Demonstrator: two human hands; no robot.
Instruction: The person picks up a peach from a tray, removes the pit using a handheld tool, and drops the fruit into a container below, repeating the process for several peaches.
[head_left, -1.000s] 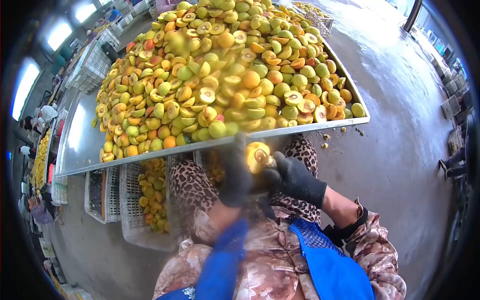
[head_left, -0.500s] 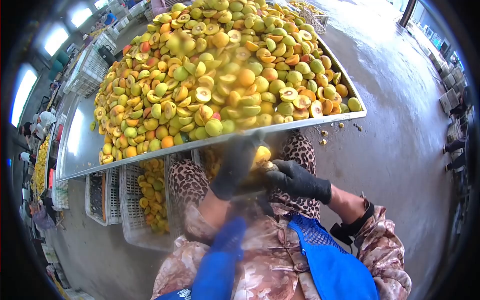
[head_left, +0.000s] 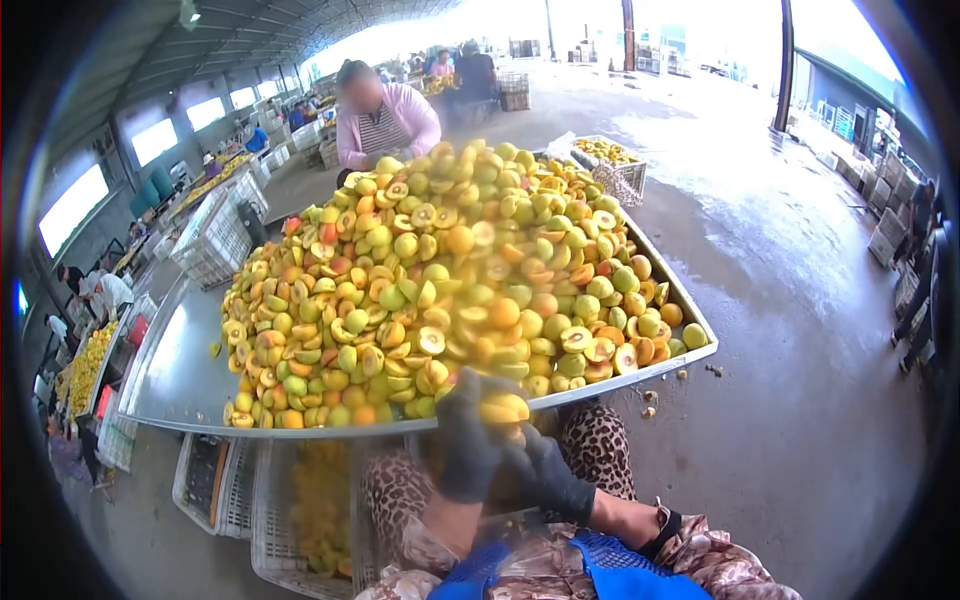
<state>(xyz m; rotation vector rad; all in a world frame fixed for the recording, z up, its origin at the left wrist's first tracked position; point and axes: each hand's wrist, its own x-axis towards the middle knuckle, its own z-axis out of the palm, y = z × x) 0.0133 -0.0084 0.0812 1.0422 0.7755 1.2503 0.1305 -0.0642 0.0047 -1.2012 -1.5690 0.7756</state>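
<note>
My left hand (head_left: 467,440), in a dark glove, is closed around a yellow peach (head_left: 503,408) at the front rim of the metal tray (head_left: 290,432). Right beside it, my gloved right hand (head_left: 548,472) has its fingers curled in just below the peach. What those fingers grip, if anything, is hidden and blurred. In front of both hands rises a large heap of yellow-green peaches (head_left: 390,290), many cut in half, some halves with the pit showing.
White plastic crates (head_left: 262,520) stand under the tray's left side, one with peach pieces (head_left: 322,500) in it. Across the tray, a person in a pink top (head_left: 410,115) faces the heap. A crate of fruit (head_left: 625,172) stands beyond the far right corner on wet floor (head_left: 790,400).
My view has tilted up, bringing the person opposite and the hall into sight. Both hands have come up to the tray's rim, and the peach now shows clearly by the left hand.
</note>
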